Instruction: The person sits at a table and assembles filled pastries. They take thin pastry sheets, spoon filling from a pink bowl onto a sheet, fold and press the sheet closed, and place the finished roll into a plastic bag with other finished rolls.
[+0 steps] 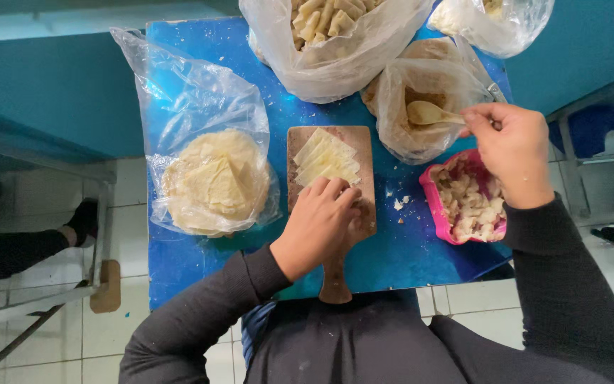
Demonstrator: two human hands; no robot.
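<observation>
Seen from above, a person in dark sleeves is working at a small blue worktop (200, 267), with everything set within arm's reach. The left hand (319, 220) is resting on a wooden cutting board (300, 142), its fingers (335, 192) curled together and pressing down on the near end of a fanned stack of pale dough strips (327, 158), apparently to keep them from sliding. The right hand (509, 149) is pinching the handle of a wooden spoon (428, 112), thumb and fingertips clamped on it, while the bowl of the spoon is hanging over the open mouth of a clear plastic bag of brownish filling (421, 92) just beyond the board. Directly beneath that hand a pink tub (429, 203) of chopped white pieces is sitting open, close to the board's right edge. To the left, a bag of round flat dough sheets (216, 181) is lying flat with its mouth folded back. At the far edge, a larger bag of folded pale pieces (332, 35) and a further clear bag (492, 25) are standing well apart from the hands. A chair frame (37, 299) is standing on the tiled floor alongside.
</observation>
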